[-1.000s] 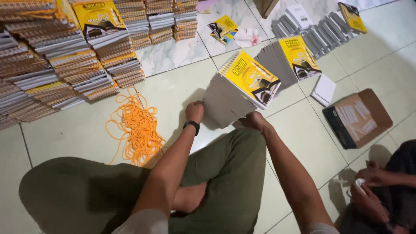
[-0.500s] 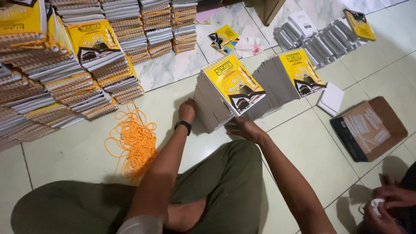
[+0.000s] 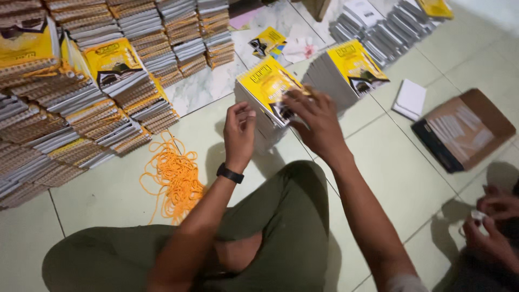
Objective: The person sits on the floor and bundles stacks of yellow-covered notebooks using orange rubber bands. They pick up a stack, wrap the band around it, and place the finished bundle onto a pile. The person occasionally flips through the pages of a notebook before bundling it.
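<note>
A stack of spiral-bound booklets with a yellow cover (image 3: pixel 265 86) stands on the tiled floor in front of my knee. My right hand (image 3: pixel 316 121) lies across the top cover, fingers spread over its lower right corner. My left hand (image 3: pixel 239 132), with a black wristband, hovers at the stack's left side, fingers curled, and seems to hold nothing. A tangle of orange elastic cords (image 3: pixel 172 178) lies on the floor to the left of my left arm.
Tall piles of spiral-bound booklets (image 3: pixel 81 103) fill the left and far side. Another yellow-covered stack (image 3: pixel 354 67) and grey stacks (image 3: pixel 378 30) stand at the far right. A brown open box (image 3: pixel 465 132) and white pad (image 3: pixel 411 98) lie right. Another person's hands (image 3: pixel 489 227) work at the lower right.
Both my hands rose from the base of the stack. My right hand now rests on the top yellow cover and my left hand is beside it. The view shifted closer.
</note>
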